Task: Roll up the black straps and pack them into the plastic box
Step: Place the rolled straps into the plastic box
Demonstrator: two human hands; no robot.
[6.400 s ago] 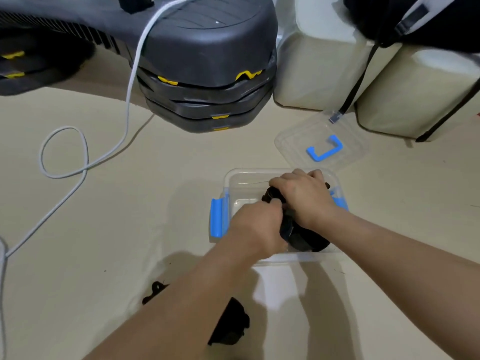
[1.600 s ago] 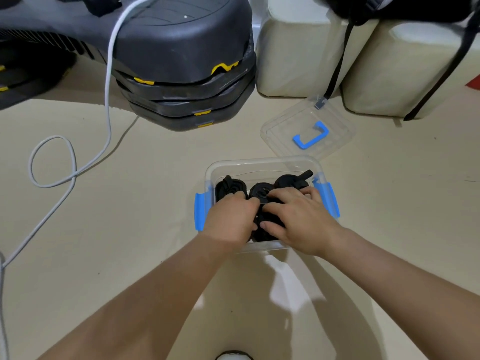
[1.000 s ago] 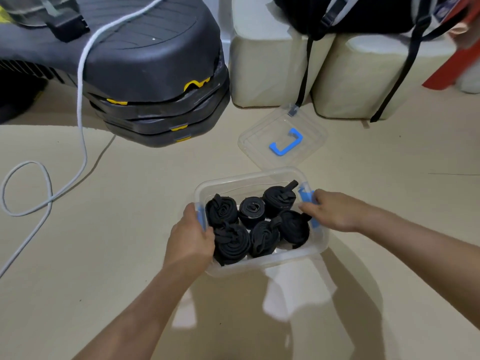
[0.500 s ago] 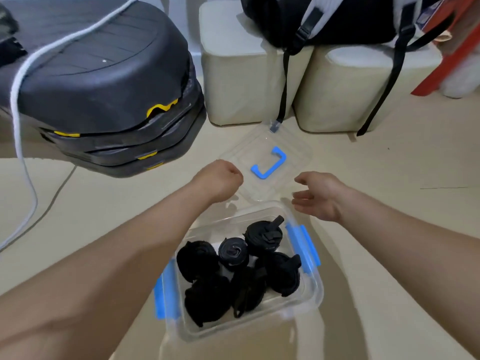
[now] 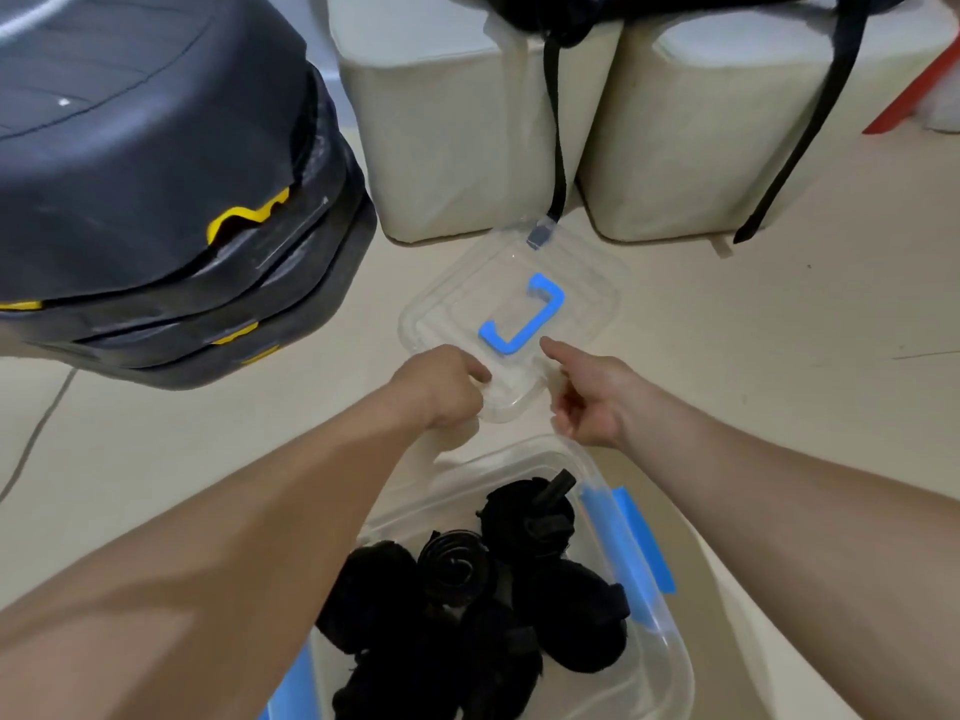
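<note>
- While you reached past the plastic box (image 5: 670,641), both your hands met at the near corner of the clear lid (image 5: 452,304), which lay flat on the floor (image 5: 779,356) just beyond the box
- Your left hand (image 5: 441,392) pinched that corner, thumb on top of the rim and the other fingers curled below it
- Your right hand (image 5: 592,402) took the edge just beside it, with one digit stretched over the lid toward the blue handle (image 5: 522,317) and the rest curled in against the rim; I could not tell how far under they went
- The rolled black straps (image 5: 467,589) sat packed together inside the open box, one showing its spiral from above and one with a short tail poking up at the far right
- The box stood nearest you, between your forearms, with a blue clip (image 5: 628,543) folded outward along its right side
- Left of the lid stood a stack of dark grey cases (image 5: 156,200) with yellow marks
- Behind the lid stood two pale blocks (image 5: 441,122), and black webbing (image 5: 558,148) hung down between them, its clear end piece touching the lid's far edge
</note>
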